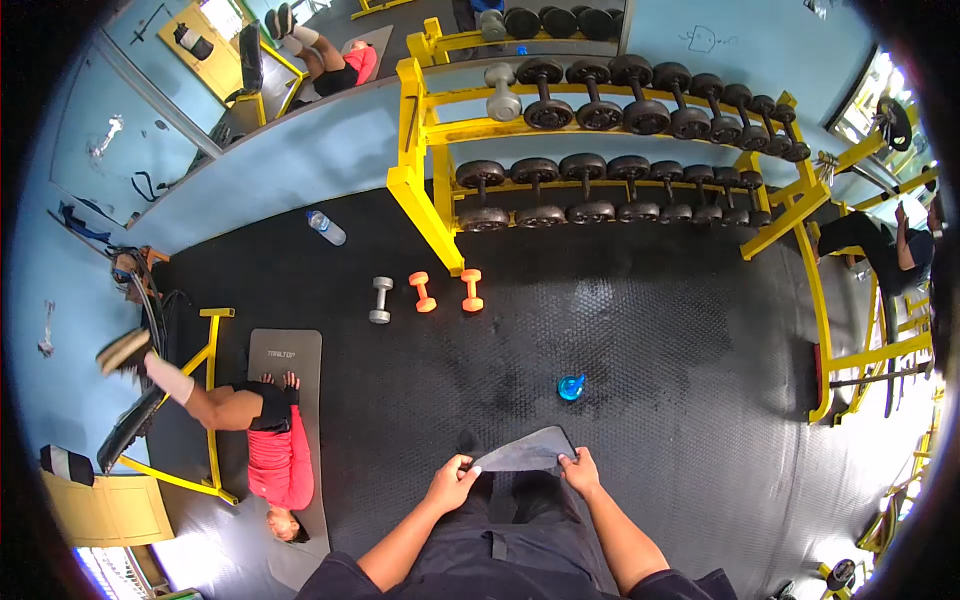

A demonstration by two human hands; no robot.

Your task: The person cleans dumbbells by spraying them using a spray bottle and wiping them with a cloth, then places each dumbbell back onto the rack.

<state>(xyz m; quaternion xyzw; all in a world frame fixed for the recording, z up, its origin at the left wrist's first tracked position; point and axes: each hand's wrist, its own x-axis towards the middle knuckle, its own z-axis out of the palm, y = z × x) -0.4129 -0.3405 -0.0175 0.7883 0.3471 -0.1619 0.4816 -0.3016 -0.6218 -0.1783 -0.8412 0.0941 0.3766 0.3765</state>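
Between my two hands a grey flat sheet or mat (525, 452) is stretched in front of my dark clothing. My left hand (453, 482) is closed on its left corner, thumb and fingers pressed together. My right hand (580, 470) pinches the right side. The lower part of the sheet is hard to make out against my legs. A blue bottle or cup (571, 387) stands on the black floor ahead of my right hand.
A yellow rack (425, 215) of black dumbbells stands ahead. Grey (380, 300) and orange dumbbells (422, 292) and a water bottle (326, 228) are on the floor. A person (275, 465) lies on a mat (287, 345) at left, legs raised. Another person (885, 245) is at far right.
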